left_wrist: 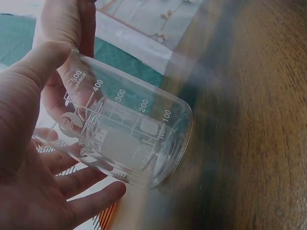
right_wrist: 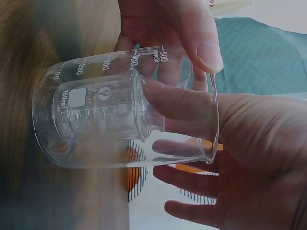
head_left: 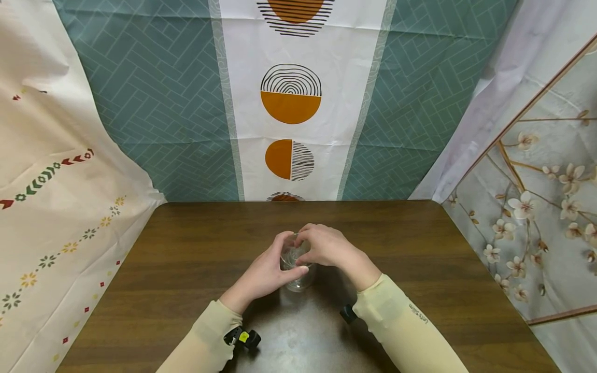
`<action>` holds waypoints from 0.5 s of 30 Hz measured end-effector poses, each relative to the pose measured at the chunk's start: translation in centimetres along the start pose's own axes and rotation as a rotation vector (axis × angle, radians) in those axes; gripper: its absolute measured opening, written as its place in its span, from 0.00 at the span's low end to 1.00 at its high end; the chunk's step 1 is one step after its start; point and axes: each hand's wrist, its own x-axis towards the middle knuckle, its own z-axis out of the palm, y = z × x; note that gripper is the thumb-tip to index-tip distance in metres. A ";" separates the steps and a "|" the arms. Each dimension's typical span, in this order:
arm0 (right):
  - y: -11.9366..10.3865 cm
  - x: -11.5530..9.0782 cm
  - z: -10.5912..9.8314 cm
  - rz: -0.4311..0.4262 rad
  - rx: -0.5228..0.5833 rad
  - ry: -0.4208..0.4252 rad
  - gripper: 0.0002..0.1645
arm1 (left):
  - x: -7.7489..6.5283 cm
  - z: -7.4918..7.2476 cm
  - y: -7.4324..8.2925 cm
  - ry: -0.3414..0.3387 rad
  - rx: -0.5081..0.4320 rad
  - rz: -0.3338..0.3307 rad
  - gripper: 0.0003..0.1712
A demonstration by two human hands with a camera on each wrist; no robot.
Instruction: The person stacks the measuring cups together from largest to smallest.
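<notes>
A large clear glass beaker [head_left: 300,284], graduated up to 500, stands upright on the wooden table. Inside it sits a smaller 100 ml beaker [right_wrist: 76,110], with further glass rims nested at its mouth. My left hand [head_left: 268,269] grips the large beaker near its rim, the thumb on the near side and fingers round the far side. From above, my right hand [head_left: 328,248] reaches into the large beaker. Its thumb and a finger pinch at the small beaker's rim, while other fingers stay spread outside the large beaker's wall.
The brown wooden table [head_left: 186,248] ends at a patterned curtain [head_left: 163,103] behind it. Fabric with small embroidered motifs [head_left: 70,217] hangs at the left, and a flower-printed cloth [head_left: 527,233] hangs at the right. Dark wrist straps [head_left: 242,336] sit over the pale sleeves.
</notes>
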 end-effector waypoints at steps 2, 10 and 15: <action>-0.1 0.1 0.0 0.008 -0.003 -0.007 0.21 | 0.0 0.0 0.0 0.001 -0.001 0.000 0.52; -0.2 0.3 0.0 0.022 -0.005 -0.029 0.22 | 0.0 -0.1 0.1 -0.004 0.003 -0.011 0.54; -0.2 0.3 0.0 0.022 -0.009 -0.031 0.22 | 0.0 -0.1 0.1 -0.006 0.003 -0.011 0.53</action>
